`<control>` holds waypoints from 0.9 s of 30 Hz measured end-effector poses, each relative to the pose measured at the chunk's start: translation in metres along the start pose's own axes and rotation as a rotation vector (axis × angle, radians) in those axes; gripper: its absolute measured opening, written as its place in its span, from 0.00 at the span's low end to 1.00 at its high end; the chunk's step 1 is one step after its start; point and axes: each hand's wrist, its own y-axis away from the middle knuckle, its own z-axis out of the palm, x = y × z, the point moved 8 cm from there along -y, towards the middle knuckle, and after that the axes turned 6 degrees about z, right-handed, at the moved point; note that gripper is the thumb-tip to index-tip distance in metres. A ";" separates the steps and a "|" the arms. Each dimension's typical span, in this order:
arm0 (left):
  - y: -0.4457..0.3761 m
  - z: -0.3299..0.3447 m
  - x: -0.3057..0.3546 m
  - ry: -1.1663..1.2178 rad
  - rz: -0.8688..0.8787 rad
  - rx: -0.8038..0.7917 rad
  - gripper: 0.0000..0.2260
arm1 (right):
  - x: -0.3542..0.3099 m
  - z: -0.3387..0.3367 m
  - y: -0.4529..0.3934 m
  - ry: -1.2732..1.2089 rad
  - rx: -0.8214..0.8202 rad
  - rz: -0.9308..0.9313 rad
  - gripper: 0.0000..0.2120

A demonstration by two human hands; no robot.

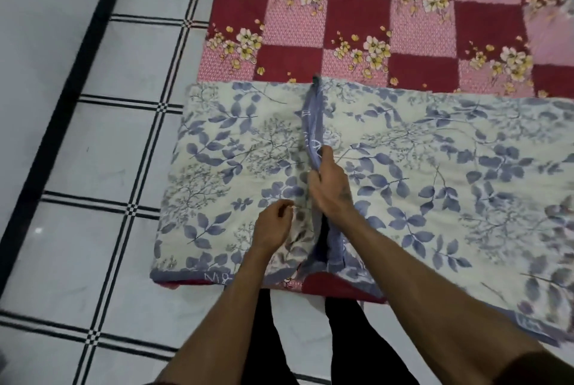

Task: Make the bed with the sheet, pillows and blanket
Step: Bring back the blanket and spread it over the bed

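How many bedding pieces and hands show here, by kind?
Leaf-print blanket: 1
Red and pink checked sheet: 1
Hands: 2, left hand and right hand
Pillows: 0 in view
Total: 4

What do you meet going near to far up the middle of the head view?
Floor tiles → left hand → right hand, gripping the blue border fold of the leaf-print blanket → red-and-pink checked floral sheet.

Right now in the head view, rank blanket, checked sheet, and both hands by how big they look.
1. Blanket
2. Checked sheet, partly covered and cropped
3. Right hand
4. Left hand, close to the right; unsure
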 end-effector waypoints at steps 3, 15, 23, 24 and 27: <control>0.005 -0.031 -0.044 0.047 -0.021 -0.035 0.14 | -0.038 0.064 0.006 0.015 -0.067 -0.039 0.26; 0.024 -0.231 -0.272 0.069 -0.386 0.416 0.12 | -0.033 0.250 0.001 0.146 -0.108 0.245 0.28; 0.008 -0.194 -0.358 0.165 -0.654 0.074 0.22 | 0.023 0.297 -0.018 0.254 -0.160 0.380 0.34; 0.003 -0.190 -0.360 0.139 -0.643 0.037 0.21 | 0.024 0.299 -0.019 0.245 -0.146 0.380 0.34; -0.010 -0.184 -0.368 0.238 -0.702 0.008 0.30 | 0.018 0.296 -0.026 0.218 -0.156 0.390 0.32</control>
